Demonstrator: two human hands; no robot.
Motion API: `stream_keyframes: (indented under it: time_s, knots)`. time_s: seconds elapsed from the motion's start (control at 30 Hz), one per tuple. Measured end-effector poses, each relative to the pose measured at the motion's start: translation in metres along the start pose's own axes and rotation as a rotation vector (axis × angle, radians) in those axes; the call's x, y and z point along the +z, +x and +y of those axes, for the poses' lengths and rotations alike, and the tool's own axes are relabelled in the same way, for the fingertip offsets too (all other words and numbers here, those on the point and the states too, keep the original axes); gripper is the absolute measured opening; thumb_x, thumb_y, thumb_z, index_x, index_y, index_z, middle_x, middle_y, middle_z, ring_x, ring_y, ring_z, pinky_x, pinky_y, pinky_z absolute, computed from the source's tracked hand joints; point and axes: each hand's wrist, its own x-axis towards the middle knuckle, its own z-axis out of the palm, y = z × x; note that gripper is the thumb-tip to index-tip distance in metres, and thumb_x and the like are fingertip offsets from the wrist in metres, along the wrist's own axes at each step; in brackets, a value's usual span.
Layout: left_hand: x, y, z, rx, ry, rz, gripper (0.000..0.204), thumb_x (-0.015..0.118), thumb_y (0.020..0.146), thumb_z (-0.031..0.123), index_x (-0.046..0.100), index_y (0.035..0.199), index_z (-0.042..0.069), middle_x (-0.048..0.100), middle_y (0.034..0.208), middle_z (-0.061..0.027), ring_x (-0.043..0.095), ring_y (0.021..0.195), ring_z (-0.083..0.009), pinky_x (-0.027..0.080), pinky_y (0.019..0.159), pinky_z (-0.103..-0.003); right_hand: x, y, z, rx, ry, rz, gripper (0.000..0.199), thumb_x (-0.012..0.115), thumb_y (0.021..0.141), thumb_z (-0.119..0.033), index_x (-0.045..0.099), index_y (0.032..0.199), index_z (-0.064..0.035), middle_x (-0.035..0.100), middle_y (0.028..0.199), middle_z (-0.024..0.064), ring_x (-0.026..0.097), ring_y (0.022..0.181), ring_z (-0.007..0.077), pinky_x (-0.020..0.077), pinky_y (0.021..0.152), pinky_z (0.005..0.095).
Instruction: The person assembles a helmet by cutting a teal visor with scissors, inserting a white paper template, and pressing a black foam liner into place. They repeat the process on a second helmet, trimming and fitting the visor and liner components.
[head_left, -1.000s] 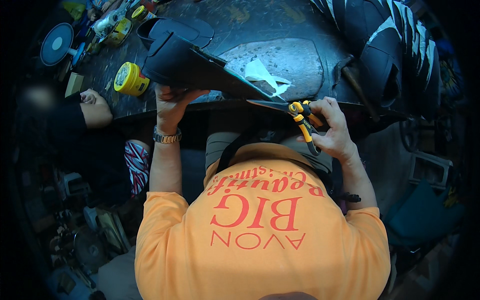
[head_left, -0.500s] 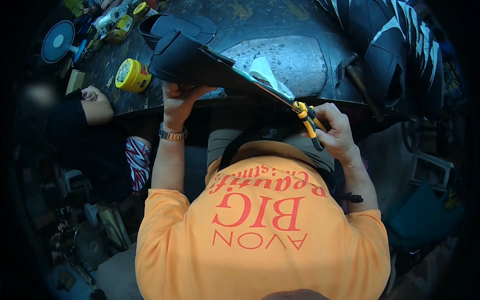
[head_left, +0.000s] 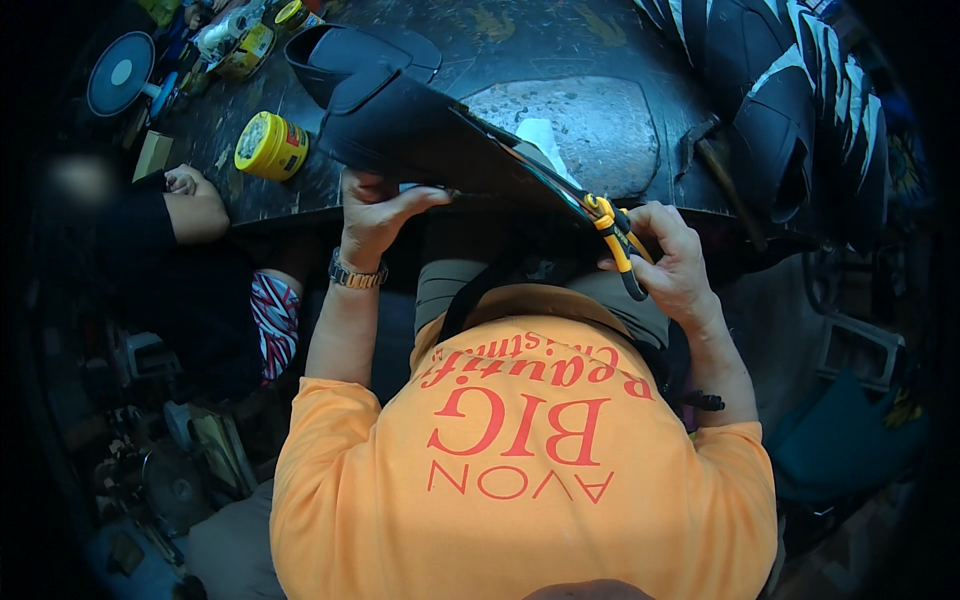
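My left hand (head_left: pixel 375 220) holds up a long black leather piece, shaped like a boot upper (head_left: pixel 410 125), from beneath; most of the fingers are hidden behind it. The piece slants down to the right across the table's near edge. In my right hand (head_left: pixel 672 262) are yellow-and-black pliers (head_left: pixel 618 245), gripped by the handles. Their jaws meet the lower right end of the boot upper, where a pale lining edge shows. A white flap (head_left: pixel 545 145) stands up along its far side. Another curved black piece (head_left: pixel 400 50) sits behind; whether it is joined cannot be told.
On the dark table lie a worn grey slab (head_left: pixel 615 130), a hammer (head_left: pixel 722 180) and a yellow tub (head_left: pixel 270 147). Several black boot uppers (head_left: pixel 775 130) with white linings are stacked at right. A co-worker's forearm (head_left: pixel 197 212) rests at the left edge, near a round blue fan-like object (head_left: pixel 120 74).
My left hand and the boot upper have shifted slightly right, and its thumb now stretches out more along the underside. The pliers and my right hand stay nearly in place.
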Motion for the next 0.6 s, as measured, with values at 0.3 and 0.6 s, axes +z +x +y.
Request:
stream_keyframes:
  time_s: [0.3, 0.6]
  knots:
    - [0.018, -0.001, 0.014, 0.029, 0.041, 0.147, 0.038, 0.079, 0.078, -0.010, 0.069, 0.113, -0.001, 0.073, 0.107, -0.0086, 0.070, 0.096, -0.0157, 0.057, 0.086, -0.027, -0.008, -0.003, -0.014, 0.064, 0.015, -0.045, 0.065, 0.091, 0.064, -0.040, 0.062, 0.113, -0.0075, 0.052, 0.098, 0.0066, 0.052, 0.092, 0.0205, 0.0457, 0.081, 0.0312]
    - [0.034, 0.004, 0.022, 0.038, 0.083, 0.112, 0.036, 0.078, 0.078, -0.011, 0.069, 0.112, -0.002, 0.073, 0.106, -0.0093, 0.070, 0.095, -0.0158, 0.059, 0.084, -0.028, -0.008, 0.005, -0.025, -0.024, 0.036, -0.008, 0.050, 0.090, 0.069, -0.032, 0.062, 0.102, -0.0062, 0.055, 0.088, 0.0062, 0.051, 0.084, 0.0181, 0.0440, 0.073, 0.0296]
